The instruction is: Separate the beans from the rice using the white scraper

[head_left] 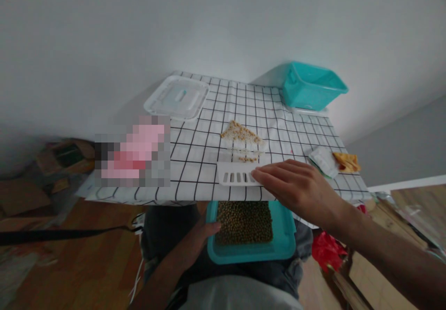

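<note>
My left hand is closed on the left rim of a teal plastic tub below the table's front edge, over my lap. Small round greenish-brown beans cover much of the tub's bottom. Over the table edge, my right hand has its fingers together on the right end of a flat white slotted plastic piece. That piece lies on the checked cloth near the edge. Just beyond it are a wedge-shaped patch of pale yellowish grains and a short line of the same grains.
A clear lid lies at the back left of the table. An empty teal bin stands at the back right. A white packet and an orange cloth lie at the right edge. Pink blurred item is at left.
</note>
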A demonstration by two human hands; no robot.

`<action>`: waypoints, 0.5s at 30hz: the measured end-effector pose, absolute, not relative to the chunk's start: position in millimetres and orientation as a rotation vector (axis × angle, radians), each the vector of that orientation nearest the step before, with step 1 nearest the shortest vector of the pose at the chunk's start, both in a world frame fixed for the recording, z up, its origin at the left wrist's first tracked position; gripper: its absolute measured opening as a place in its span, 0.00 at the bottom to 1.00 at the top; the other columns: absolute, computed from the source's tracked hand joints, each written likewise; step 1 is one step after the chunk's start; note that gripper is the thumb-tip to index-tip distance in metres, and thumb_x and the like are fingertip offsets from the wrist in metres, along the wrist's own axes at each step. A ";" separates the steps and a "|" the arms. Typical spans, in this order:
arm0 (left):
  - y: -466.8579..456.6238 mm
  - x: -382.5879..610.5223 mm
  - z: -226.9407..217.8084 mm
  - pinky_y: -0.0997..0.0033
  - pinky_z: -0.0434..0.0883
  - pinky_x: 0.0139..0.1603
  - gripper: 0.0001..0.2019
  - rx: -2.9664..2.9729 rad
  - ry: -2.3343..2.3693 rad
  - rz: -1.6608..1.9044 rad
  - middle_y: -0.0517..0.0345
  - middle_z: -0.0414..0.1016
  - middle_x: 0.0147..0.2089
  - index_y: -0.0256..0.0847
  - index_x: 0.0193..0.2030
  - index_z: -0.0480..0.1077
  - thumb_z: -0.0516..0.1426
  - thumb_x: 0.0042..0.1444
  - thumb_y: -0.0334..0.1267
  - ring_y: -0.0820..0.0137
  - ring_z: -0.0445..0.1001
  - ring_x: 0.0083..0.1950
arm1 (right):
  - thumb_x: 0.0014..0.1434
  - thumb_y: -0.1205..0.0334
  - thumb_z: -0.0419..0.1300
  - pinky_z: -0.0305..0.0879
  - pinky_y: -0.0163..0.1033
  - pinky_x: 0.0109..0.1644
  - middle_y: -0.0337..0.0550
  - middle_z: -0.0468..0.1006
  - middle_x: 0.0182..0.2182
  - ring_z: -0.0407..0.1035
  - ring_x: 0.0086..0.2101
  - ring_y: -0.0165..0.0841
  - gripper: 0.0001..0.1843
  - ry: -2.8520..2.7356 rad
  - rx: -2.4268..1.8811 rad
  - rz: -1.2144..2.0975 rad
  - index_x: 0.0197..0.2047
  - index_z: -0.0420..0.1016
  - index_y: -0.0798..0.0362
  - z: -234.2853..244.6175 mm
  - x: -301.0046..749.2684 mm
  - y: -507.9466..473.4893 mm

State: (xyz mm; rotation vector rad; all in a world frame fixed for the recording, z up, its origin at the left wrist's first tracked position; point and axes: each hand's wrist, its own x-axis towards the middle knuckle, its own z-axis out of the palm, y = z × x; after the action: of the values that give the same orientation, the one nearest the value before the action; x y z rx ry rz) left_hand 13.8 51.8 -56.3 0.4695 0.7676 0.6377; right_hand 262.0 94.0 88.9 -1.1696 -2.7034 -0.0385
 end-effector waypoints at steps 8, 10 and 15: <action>51.9 17.2 -52.5 0.50 0.64 0.59 0.27 0.478 0.705 0.646 0.49 0.75 0.56 0.41 0.63 0.61 0.55 0.55 0.34 0.53 0.69 0.59 | 0.63 0.69 0.53 0.65 0.43 0.53 0.46 0.74 0.52 0.66 0.52 0.35 0.20 -2.652 -1.113 0.119 0.58 0.65 0.56 88.8 281.9 48.3; 51.7 16.0 -55.8 0.51 0.65 0.59 0.28 0.463 0.694 0.642 0.49 0.74 0.57 0.42 0.64 0.60 0.55 0.55 0.34 0.53 0.69 0.59 | 0.62 0.70 0.55 0.65 0.43 0.53 0.46 0.74 0.52 0.66 0.52 0.35 0.21 -2.591 -1.156 0.160 0.58 0.66 0.55 90.0 290.2 44.3; 51.8 12.0 -65.5 0.53 0.67 0.57 0.27 0.407 0.667 0.590 0.50 0.74 0.57 0.43 0.65 0.58 0.54 0.58 0.34 0.55 0.71 0.57 | 0.59 0.70 0.58 0.68 0.38 0.47 0.41 0.78 0.46 0.71 0.44 0.31 0.20 -2.403 -1.353 0.116 0.55 0.69 0.50 91.5 307.7 56.9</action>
State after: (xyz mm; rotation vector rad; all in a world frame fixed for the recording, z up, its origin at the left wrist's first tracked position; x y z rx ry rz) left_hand 12.0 51.8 -65.5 0.4066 0.6671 0.5899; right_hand 307.7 56.9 91.5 -1.3529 -2.4033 0.1164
